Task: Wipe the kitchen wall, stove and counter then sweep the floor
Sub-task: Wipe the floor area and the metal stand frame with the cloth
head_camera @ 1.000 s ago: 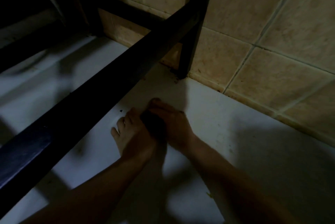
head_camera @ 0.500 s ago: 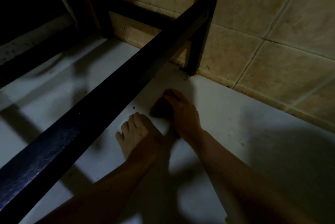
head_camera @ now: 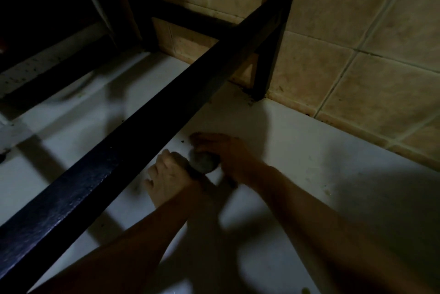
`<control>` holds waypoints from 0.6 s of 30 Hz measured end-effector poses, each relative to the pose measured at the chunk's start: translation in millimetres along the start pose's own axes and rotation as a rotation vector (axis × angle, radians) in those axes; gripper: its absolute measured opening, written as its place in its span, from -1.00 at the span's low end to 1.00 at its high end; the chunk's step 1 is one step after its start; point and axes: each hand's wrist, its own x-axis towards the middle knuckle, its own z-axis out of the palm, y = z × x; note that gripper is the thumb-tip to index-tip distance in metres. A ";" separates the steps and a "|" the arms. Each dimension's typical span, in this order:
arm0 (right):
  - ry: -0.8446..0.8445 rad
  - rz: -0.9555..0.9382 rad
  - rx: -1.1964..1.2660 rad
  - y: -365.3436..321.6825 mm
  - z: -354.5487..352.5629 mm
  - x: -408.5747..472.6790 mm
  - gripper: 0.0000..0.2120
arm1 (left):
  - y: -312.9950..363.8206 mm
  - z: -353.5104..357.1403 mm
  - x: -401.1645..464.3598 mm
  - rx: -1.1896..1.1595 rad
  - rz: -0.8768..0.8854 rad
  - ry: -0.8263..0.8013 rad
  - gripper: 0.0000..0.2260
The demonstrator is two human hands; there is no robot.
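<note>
In dim light, my right hand grips a dark grey wad, apparently a cloth or sponge, and presses it on the white surface beside the black frame's low bar. Just left of the wad, my left hand lies on the surface with its fingers spread and pointing under the bar, its thumb side touching the wad. Dark crumbs dot the surface just ahead of the hands. The beige tiled wall rises behind.
The black frame's upright leg stands at the wall's foot, with dirt gathered round its base. More black bars cross the white surface at the left. A small yellowish speck lies to the right of my right forearm.
My right hand pushed the wad out towards the frame's leg, then drew it back against my left hand. My left hand stayed on the surface.
</note>
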 end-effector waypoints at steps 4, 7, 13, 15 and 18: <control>0.228 0.307 -0.099 34.8 -10.6 -13.3 -0.52 | -8.2 4.0 -1.8 0.051 0.092 -0.069 -0.36; 0.274 0.258 -0.075 19.1 9.3 -17.4 -0.55 | -3.8 5.1 -6.3 0.047 0.155 -0.039 -0.48; 0.304 0.112 -0.169 48.2 3.9 -72.3 -0.66 | -0.9 13.8 -18.0 0.132 0.271 -0.057 -0.62; 0.378 0.360 -0.216 67.4 -14.8 -87.4 -0.66 | 5.0 14.1 -22.0 0.098 0.262 -0.121 -0.55; 0.422 0.544 -0.193 57.3 -9.9 -101.1 -0.44 | 13.4 10.6 -30.4 0.125 0.272 -0.146 -0.58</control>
